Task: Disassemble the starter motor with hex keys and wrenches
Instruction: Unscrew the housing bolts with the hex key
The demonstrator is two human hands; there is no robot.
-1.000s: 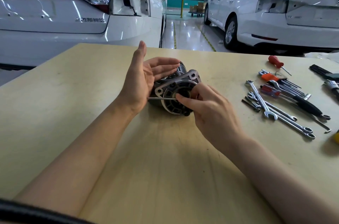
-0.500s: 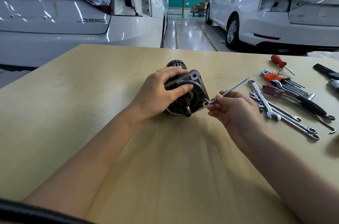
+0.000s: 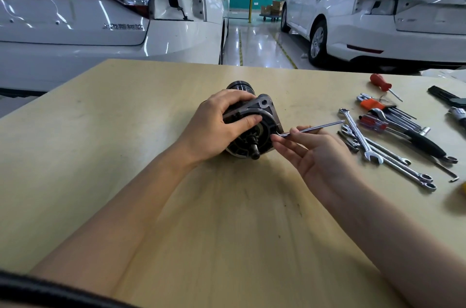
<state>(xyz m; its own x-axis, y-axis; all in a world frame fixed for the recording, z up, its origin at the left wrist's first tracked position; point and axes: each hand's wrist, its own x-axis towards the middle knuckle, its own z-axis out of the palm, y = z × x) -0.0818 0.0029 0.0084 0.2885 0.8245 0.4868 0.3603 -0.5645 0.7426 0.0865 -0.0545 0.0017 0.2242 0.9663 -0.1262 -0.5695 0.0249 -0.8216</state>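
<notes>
My left hand [image 3: 214,128] clamps the starter motor [image 3: 252,128] mid-tabletop; right hand [image 3: 320,154] pinches the hex key [image 3: 312,127] at its flange. Motor looks heavy, rigid, prone to rolling: grip the housing, not the shaft.

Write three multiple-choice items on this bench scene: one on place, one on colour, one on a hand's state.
1. Where do the loose wrenches lie relative to the starter motor?
A. to its right
B. to its left
C. on top of it

2. What colour is the screwdriver handle at the table's far right edge?
A. green
B. red
C. white

3. What does the right hand hold?
A. nothing
B. a hammer
C. a thin L-shaped silver hex key

Answers:
1 A: the chrome combination wrenches lie right of the grey-and-black starter motor.
2 B: the red-handled screwdriver.
3 C: the right hand pinches the hex key.
</notes>
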